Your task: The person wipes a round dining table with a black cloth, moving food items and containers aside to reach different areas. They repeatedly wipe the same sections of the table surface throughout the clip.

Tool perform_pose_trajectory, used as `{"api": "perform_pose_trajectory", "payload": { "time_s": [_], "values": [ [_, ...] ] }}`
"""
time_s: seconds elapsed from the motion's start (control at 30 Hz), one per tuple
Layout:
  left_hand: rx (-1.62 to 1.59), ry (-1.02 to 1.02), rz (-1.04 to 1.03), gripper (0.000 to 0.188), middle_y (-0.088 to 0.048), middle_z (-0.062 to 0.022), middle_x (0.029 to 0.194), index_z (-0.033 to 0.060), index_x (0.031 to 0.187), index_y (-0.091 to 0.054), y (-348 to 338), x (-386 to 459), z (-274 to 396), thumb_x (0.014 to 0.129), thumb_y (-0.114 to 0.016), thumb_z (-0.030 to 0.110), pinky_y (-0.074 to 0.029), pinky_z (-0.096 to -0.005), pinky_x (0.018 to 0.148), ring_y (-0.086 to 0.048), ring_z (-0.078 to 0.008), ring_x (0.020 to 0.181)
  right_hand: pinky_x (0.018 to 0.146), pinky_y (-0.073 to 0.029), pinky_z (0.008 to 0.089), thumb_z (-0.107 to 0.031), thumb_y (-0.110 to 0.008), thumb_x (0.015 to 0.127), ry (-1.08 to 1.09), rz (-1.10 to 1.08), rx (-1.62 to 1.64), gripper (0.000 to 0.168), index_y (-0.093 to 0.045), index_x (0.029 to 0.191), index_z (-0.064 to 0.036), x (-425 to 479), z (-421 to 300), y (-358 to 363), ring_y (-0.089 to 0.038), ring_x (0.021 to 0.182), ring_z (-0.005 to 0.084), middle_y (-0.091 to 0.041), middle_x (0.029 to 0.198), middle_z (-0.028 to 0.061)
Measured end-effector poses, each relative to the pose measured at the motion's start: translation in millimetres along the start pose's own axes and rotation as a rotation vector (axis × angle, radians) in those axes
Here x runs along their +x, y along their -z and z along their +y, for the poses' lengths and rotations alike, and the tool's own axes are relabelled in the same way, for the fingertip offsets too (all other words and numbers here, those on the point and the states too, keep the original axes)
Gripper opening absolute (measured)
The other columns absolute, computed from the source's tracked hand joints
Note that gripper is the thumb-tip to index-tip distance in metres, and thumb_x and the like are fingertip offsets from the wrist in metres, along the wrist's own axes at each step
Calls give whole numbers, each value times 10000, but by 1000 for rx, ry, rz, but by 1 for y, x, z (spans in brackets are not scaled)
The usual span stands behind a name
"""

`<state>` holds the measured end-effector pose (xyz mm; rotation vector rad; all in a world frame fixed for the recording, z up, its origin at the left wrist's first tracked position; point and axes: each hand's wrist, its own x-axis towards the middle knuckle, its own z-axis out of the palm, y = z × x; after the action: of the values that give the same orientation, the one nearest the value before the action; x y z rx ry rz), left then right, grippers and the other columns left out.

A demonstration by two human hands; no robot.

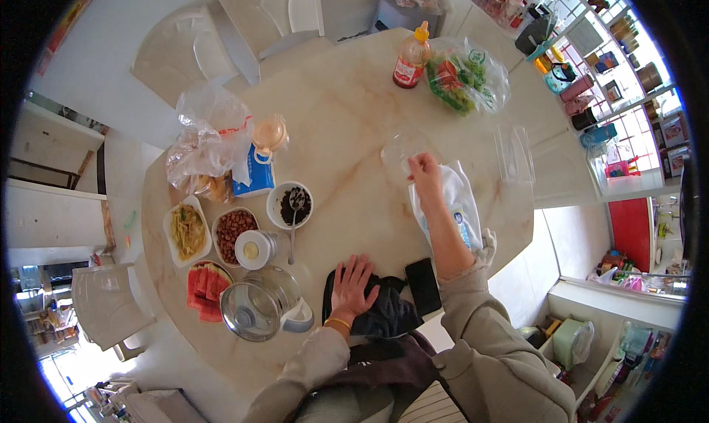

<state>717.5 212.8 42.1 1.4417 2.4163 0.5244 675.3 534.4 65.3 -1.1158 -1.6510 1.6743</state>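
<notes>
My left hand point(352, 293) lies palm down on a bunched black cloth point(388, 309), its fingers spread and holding nothing. A black smartphone point(422, 286) rests just right of that cloth. Farther out, the curled fingers of my right hand point(425, 175) pinch the near edge of a round clear plastic lid point(400, 148). The lid is so transparent that its outline is faint. Under my right wrist and forearm is a white soft package point(464, 196) with blue print, partly hidden by the arm. A clear rectangular plastic tray point(515, 154) lies to its right.
Left on the marble-patterned table point(343, 124) stand a glass kettle point(255, 306), a lidded jar point(256, 249), watermelon slices point(208, 291), bowls of food and a white bowl point(271, 212) with a spoon. A sauce bottle point(411, 57) and bagged vegetables point(465, 79) stand at the far edge.
</notes>
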Motion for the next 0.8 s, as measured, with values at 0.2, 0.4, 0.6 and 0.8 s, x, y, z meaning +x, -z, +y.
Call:
{"api": "perform_pose_trajectory", "payload": {
  "time_s": [0.2,0.4,0.6,0.8],
  "values": [
    [3,-23,68,571,-360,-65,1533,138,1373,-509,-3,1,2,889,-552,438,-179,-498,1167,-286,-275,1433,596,-453,261,-179,-645,926,-24,-334,-21,175,-549,869,-44,-100,20,-24,-513,684,83,-535,754,-1],
    [-9,-21,48,570,-468,-122,1443,99,1348,-518,-4,0,0,871,-566,405,-216,-509,1150,-371,-320,1367,621,-440,308,-166,-642,907,39,-545,-162,178,-528,871,-35,-174,16,-56,-515,687,127,-533,744,36],
    [107,12,164,627,-478,-138,1409,60,1356,-497,-21,0,-7,853,-581,425,-189,-467,1153,-364,-316,1363,661,-439,347,-169,-645,907,9,-586,-186,195,-516,874,-27,-209,21,-81,-518,692,184,-545,750,67],
    [63,22,196,608,-478,-181,1390,30,1356,-474,-22,14,-4,855,-613,345,-277,-461,1103,-405,-345,1319,708,-456,372,-206,-696,864,110,-587,-286,239,-555,921,-21,-215,32,-90,-582,761,250,-592,799,103]
  ]
}}
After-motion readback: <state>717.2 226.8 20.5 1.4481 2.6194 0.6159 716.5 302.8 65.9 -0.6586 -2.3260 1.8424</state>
